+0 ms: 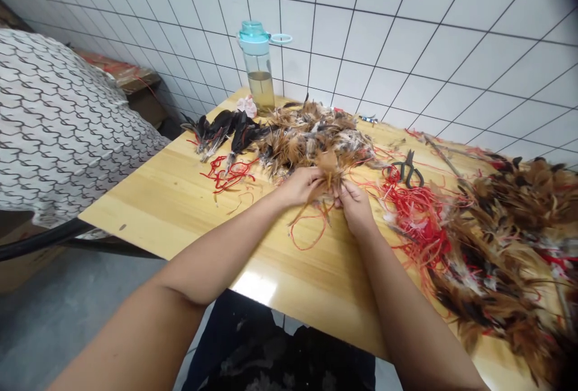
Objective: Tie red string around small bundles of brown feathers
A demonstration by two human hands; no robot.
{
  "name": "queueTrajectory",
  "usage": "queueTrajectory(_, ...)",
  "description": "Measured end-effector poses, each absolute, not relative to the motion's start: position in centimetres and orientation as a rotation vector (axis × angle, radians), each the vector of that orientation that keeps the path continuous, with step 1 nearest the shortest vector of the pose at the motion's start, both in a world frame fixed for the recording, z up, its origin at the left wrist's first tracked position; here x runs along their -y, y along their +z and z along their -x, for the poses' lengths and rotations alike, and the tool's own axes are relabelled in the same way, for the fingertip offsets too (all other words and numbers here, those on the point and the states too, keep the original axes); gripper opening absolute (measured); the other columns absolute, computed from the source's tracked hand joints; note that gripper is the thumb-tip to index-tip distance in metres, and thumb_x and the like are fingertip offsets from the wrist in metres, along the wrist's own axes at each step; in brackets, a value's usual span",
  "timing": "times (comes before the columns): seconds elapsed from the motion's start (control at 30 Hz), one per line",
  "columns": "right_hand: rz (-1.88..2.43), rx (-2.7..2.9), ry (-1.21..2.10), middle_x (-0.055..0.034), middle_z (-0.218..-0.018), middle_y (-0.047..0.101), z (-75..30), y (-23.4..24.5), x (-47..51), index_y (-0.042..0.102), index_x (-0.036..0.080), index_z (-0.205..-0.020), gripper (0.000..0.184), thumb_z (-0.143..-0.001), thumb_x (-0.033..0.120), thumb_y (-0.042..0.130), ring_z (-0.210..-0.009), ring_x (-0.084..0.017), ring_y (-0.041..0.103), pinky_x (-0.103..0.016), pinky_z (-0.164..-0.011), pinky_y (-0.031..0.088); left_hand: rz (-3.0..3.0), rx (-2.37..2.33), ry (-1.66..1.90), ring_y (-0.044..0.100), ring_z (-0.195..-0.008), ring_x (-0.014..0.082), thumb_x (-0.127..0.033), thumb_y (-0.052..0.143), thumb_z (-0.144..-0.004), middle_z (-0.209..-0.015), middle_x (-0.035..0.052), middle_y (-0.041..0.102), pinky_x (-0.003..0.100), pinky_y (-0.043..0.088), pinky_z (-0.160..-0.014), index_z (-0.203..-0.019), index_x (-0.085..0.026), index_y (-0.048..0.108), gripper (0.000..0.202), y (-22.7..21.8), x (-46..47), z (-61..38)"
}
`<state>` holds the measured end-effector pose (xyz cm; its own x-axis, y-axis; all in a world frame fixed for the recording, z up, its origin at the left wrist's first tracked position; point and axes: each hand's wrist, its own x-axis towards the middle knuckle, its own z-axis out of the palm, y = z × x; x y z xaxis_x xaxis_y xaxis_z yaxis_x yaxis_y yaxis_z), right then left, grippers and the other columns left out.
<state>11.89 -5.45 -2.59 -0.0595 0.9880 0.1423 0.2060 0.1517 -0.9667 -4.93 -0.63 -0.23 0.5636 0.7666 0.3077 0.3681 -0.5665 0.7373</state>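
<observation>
The left hand (301, 187) and right hand (356, 205) pinch 1 brown feather bundle (330, 168) over the table (156, 207).

Bright, even light on my feed, and the wall (343, 26) comes up a cool white! Down on the table (149, 210), a hard patch of glare burns out the grain by the near edge, its source beyond my view. Soft shadow lies beside the right arm (397, 282); the floor (108, 294) reads dimmer, bluish grey. I'm getting blur at the feathers (331, 168) between the hands, fine strands smearing together. Wide lens, too: the wall's lines slant and fan apart, and black swallows my top right corner.
</observation>
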Motion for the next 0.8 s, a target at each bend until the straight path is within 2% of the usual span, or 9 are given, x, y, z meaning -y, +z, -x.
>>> queueTrajectory(0.23,1.158,1.093,1.16,0.0041,-0.059,0.045,-11.9,-2.7,5.0,0.045,0.022,-0.066,0.039,-0.075,0.057,0.062,-0.051,-0.009,0.037,-0.023,-0.049,0.031,-2.241,-0.973,1.029,0.064,-0.098,0.0195,-0.025,0.053,-0.089,-0.103,0.01,0.069,0.031,0.049,-0.091,-0.103,-0.013,0.064,0.021,-0.5,2.5,3.2)
queueTrajectory(0.43,1.092,0.958,1.242,0.006,-0.057,0.045,-11.2,-2.5,5.0,0.049,0.021,-0.066,0.043,-0.065,0.057,0.071,-0.051,-0.007,0.038,-0.021,-0.05,0.033,-2.645,-0.916,1.103,0.06,-0.09,0.0203,-0.029,0.047,-0.092,-0.093,0.0093,0.066,0.032,0.047,-0.082,-0.085,-0.016,0.062,0.021,-0.4,3.3,2.5)
queueTrajectory(0.53,1.128,0.988,1.22,0.0059,-0.056,0.044,-11.1,-2.9,4.9,0.048,0.021,-0.065,0.04,-0.069,0.056,0.067,-0.051,-0.008,0.038,-0.021,-0.051,0.032,-2.753,-0.911,1.075,0.059,-0.086,0.0199,-0.029,0.043,-0.095,-0.087,0.009,0.065,0.031,0.045,-0.078,-0.083,-0.015,0.061,0.026,-0.4,3.5,2.3)
queueTrajectory(0.6,1.22,1.073,1.139,0.0055,-0.055,0.041,-11.2,-3.1,4.9,0.045,0.022,-0.063,0.034,-0.076,0.051,0.058,-0.051,-0.01,0.037,-0.023,-0.051,0.032,-2.777,-0.95,1.041,0.058,-0.083,0.02,-0.03,0.042,-0.096,-0.085,0.0094,0.064,0.032,0.044,-0.077,-0.085,-0.014,0.061,0.027,-0.3,3.8,2.3)
queueTrajectory(0.67,1.381,1.272,0.967,0.0037,-0.056,0.042,-11.5,-3.0,4.9,0.044,0.022,-0.062,0.027,-0.082,0.04,0.049,-0.055,-0.012,0.041,-0.024,-0.054,0.033,-2.807,-1.032,0.972,0.057,-0.08,0.0198,-0.029,0.041,-0.096,-0.084,0.0095,0.063,0.032,0.043,-0.073,-0.087,-0.013,0.062,0.027,-0.2,4.2,2.3)
queueTrajectory(0.8,1.771,1.843,0.444,-0.0037,-0.079,0.062,-12.0,-2.2,5.5,0.057,0.021,-0.072,0.011,-0.079,0.022,0.048,-0.075,-0.018,0.055,-0.027,-0.062,0.036,-2.866,-1.147,0.82,0.055,-0.078,0.0195,-0.025,0.042,-0.096,-0.082,0.0077,0.061,0.031,0.041,-0.069,-0.088,-0.014,0.062,0.024,0.2,5.1,2.3)
